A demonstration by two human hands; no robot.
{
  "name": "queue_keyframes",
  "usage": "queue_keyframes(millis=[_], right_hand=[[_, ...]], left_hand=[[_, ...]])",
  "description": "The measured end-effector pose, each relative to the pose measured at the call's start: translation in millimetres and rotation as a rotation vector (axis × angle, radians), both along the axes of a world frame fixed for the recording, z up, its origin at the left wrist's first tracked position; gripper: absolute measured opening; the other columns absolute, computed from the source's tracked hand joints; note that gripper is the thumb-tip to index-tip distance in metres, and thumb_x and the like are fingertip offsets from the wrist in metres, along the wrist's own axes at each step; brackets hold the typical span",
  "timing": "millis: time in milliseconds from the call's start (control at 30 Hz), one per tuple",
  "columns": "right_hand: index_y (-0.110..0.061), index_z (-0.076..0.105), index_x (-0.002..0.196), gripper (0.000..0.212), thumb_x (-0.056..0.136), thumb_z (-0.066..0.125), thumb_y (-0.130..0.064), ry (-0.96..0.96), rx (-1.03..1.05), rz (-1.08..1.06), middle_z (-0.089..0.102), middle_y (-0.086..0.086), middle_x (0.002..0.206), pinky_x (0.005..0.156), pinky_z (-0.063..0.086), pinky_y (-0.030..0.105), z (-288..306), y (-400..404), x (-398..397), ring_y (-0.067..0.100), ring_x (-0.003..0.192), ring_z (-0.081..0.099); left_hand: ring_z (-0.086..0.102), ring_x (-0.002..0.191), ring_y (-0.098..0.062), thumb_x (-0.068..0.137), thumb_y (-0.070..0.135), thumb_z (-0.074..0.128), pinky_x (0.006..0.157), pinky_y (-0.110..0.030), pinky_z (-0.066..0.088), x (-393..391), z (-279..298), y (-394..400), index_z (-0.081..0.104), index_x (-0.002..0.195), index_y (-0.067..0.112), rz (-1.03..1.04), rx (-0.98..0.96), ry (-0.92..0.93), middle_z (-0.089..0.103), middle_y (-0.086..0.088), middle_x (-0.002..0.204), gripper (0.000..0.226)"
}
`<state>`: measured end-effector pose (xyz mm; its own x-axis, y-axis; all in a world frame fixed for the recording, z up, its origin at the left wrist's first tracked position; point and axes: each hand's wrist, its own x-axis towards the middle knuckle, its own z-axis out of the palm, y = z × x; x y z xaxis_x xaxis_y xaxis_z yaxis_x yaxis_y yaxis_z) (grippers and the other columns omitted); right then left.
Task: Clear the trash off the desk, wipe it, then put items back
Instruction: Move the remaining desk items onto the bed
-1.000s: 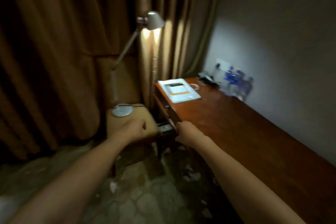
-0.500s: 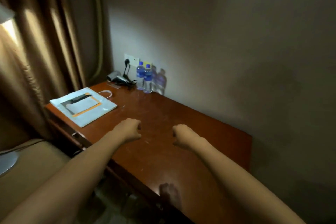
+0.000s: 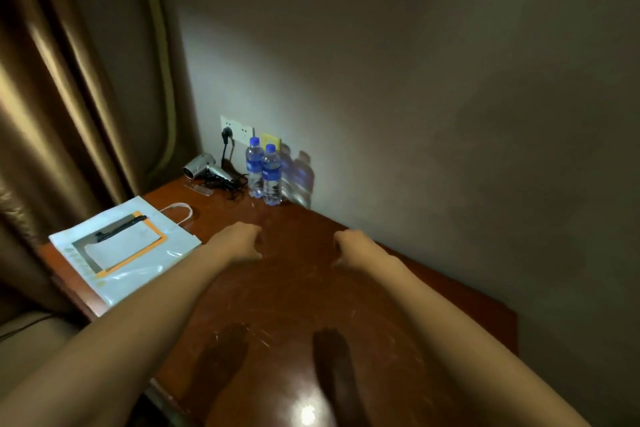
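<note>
Head view of a brown wooden desk (image 3: 294, 305) set against a wall. Both forearms reach over its middle: the left hand (image 3: 242, 243) and the right hand (image 3: 353, 246) hover above the surface, fingers loosely curled downward — neither grasps anything. At the left end lies a flat white paper bag (image 3: 128, 253) with a black pen (image 3: 121, 229) on top. In the far left corner rest a hair dryer (image 3: 202, 166) and, just right of it, two water bottles (image 3: 265, 173) — upright, touching.
</note>
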<state>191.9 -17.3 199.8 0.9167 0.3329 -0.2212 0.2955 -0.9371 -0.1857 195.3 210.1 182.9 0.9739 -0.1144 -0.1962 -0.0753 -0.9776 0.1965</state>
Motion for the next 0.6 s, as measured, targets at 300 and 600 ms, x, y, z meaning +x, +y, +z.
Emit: queue_keyframes(millis=[300,600], right_hand=[[-0.012,0.049,0.103,0.027,0.086,0.066,-0.022,0.03,0.117,-0.063,0.052,0.009,0.107,0.07,0.035,0.026,-3,41,117,0.02,0.087,0.046],[-0.01,0.048,0.125,0.047,0.084,0.07,-0.017,0.054,0.45,-0.262,0.058,0.004,0.113,0.071,0.041,0.015,-57,141,253,0.011,0.091,0.054]], left_hand=[[0.057,0.099,-0.019,0.087,0.024,0.062,0.075,-0.026,0.044,106,1,65,0.057,0.119,0.015,0.054,-0.063,-0.02,0.06,-0.005,0.117,0.035],[0.059,0.089,-0.018,0.084,0.022,0.066,0.075,-0.027,0.052,271,-45,135,0.047,0.124,0.011,0.078,-0.291,-0.01,0.058,-0.005,0.108,0.045]])
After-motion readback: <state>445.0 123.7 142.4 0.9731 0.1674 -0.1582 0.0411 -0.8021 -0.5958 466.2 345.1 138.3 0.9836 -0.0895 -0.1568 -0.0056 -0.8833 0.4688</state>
